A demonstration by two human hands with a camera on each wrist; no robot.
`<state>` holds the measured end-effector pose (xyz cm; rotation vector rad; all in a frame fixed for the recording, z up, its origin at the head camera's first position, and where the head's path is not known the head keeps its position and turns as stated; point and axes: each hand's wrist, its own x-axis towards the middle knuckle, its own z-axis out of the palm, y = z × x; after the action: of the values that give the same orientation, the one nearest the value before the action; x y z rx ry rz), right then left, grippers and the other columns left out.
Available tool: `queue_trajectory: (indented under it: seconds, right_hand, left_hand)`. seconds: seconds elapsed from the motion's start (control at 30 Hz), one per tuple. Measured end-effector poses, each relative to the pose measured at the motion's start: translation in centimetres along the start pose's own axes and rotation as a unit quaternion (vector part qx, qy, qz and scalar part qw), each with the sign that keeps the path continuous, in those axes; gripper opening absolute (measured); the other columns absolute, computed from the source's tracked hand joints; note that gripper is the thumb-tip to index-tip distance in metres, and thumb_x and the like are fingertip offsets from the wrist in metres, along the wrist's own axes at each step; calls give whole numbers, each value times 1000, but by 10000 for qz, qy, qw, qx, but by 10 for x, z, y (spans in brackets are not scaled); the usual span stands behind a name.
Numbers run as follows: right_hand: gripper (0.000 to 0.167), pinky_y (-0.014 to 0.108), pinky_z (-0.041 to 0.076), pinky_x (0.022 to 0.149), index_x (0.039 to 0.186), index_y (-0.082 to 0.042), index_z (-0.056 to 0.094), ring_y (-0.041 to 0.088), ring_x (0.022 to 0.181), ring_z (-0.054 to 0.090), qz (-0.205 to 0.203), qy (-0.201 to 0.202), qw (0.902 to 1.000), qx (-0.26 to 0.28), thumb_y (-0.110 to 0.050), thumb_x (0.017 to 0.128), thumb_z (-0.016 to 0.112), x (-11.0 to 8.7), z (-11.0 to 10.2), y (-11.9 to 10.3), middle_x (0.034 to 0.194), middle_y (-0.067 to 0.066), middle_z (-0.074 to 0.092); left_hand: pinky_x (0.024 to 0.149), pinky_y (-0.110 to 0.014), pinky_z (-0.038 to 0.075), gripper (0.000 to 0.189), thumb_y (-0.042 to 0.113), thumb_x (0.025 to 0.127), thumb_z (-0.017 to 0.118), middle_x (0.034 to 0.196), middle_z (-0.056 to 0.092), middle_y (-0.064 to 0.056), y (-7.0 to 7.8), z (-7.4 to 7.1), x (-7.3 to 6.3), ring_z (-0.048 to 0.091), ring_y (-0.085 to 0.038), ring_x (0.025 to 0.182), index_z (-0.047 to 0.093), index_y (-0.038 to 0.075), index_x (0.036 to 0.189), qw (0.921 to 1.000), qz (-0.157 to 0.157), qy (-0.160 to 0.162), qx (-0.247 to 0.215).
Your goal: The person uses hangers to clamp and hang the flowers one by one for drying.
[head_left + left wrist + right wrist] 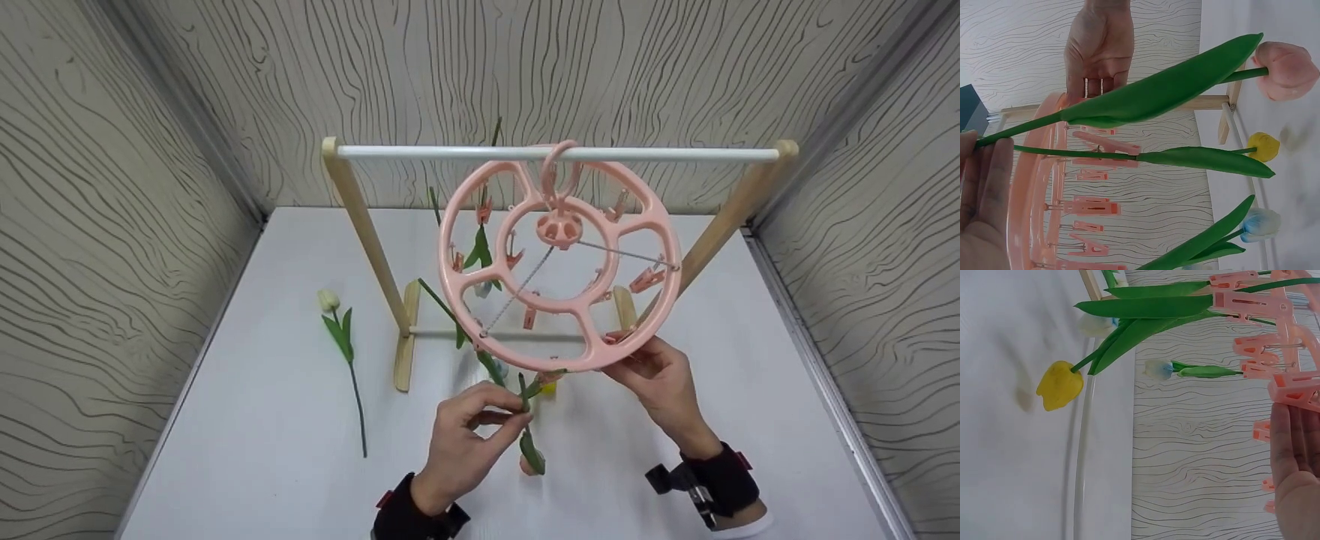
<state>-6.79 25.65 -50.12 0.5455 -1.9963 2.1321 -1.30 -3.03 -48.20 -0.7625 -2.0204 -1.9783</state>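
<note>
My left hand [469, 439] pinches the green stem of a pink tulip [1286, 70] between thumb and fingers; its flower points down, below the front rim of a round pink clip hanger [448, 247]. At that hanger's right front edge, my right hand [667, 386] pinches a pink clothespin [1296, 389], the thumb hidden in the right wrist view. Clipped close by is a yellow tulip [1061, 385], head down. White-and-blue tulips [1261, 225] hang from other clothespins, their flowers also downward.
The hanger hooks over a white bar [450, 153] on a wooden stand [364, 232]. A white tulip [341, 339] lies on the white table [255, 420], left of the stand. Patterned walls [337, 75] enclose the back and sides. Several clothespins [646, 280] hang around the ring.
</note>
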Motion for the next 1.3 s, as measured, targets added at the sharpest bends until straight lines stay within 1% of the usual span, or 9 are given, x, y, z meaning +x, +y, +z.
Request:
queue_trajectory:
  seconds: [0.1, 0.17, 0.4, 0.5, 0.67, 0.83, 0.9, 1.1, 1.3]
  right_hand:
    - [41, 23, 66, 95, 131, 19, 62, 12, 112, 80, -123, -128, 9998, 8, 26, 90, 67, -4, 0, -2, 126, 4, 79]
    - [42, 25, 67, 92, 131, 17, 63, 12, 110, 80, -59, -143, 9999, 15, 27, 90, 66, -7, 1, -4, 126, 3, 79]
    - [43, 28, 70, 89, 133, 11, 65, 14, 102, 81, 713, -6, 9974, 45, 22, 92, 68, -15, 13, -12, 119, 4, 78]
    - [40, 28, 70, 88, 133, 10, 65, 14, 101, 80, 859, -149, 9961, 140, 19, 94, 69, -17, 18, -14, 116, 4, 78]
    - [38, 29, 70, 89, 131, 8, 66, 14, 101, 80, 772, -565, 9948, 357, 19, 95, 67, -19, 27, -16, 111, 3, 80]
    - [38, 30, 69, 93, 132, 7, 66, 15, 100, 81, 691, -803, 9932, 491, 18, 95, 67, -20, 36, -18, 111, 4, 81]
    - [37, 31, 69, 93, 131, 9, 65, 16, 100, 82, 673, -844, 9927, 533, 18, 96, 67, -19, 40, -18, 111, 4, 81]
    - [33, 33, 70, 91, 125, 21, 61, 17, 97, 83, 666, -837, 9925, 591, 16, 94, 71, -18, 48, -18, 106, 2, 82]
    - [30, 35, 71, 89, 122, 20, 64, 16, 95, 83, 603, -805, 9928, 656, 16, 94, 73, -17, 58, -19, 105, 0, 82]
  left_hand:
    - [75, -33, 71, 9, -2, 96, 79, 97, 77, -18, 0, 0, 0, 80, -20, 91, 75, 2, 104, 10000, 4, 1, -32]
    - [76, -34, 72, 9, -2, 96, 79, 97, 77, -19, 0, 0, 1, 80, -21, 91, 75, 1, 104, 10000, -5, 1, -54]
    - [77, -34, 71, 10, -1, 97, 78, 100, 78, -19, 1, 1, 4, 80, -24, 92, 76, 2, 106, 10000, -34, 0, -28]
    - [77, -34, 71, 9, 0, 98, 77, 101, 78, -19, 1, 2, 5, 80, -22, 93, 75, 2, 107, 10000, 95, -8, -12]
    - [77, -34, 71, 10, -2, 97, 77, 105, 78, -20, 2, 2, 8, 81, -17, 97, 75, 0, 107, 9997, 257, 34, -33]
    - [77, -33, 71, 11, -3, 96, 78, 105, 77, -21, 3, 2, 10, 82, -19, 95, 76, 1, 106, 9996, 291, 26, 62]
    - [77, -33, 71, 11, -3, 96, 78, 104, 77, -20, 3, 2, 11, 82, -23, 94, 75, 0, 106, 9996, 279, 6, 99]
    - [77, -33, 71, 11, -2, 97, 78, 102, 77, -18, 2, 1, 12, 81, -25, 92, 75, 1, 106, 9994, 286, 49, 199]
    - [78, -33, 71, 12, -1, 97, 78, 106, 78, -17, 1, 1, 13, 80, -28, 95, 75, 1, 108, 9991, 282, 70, 294]
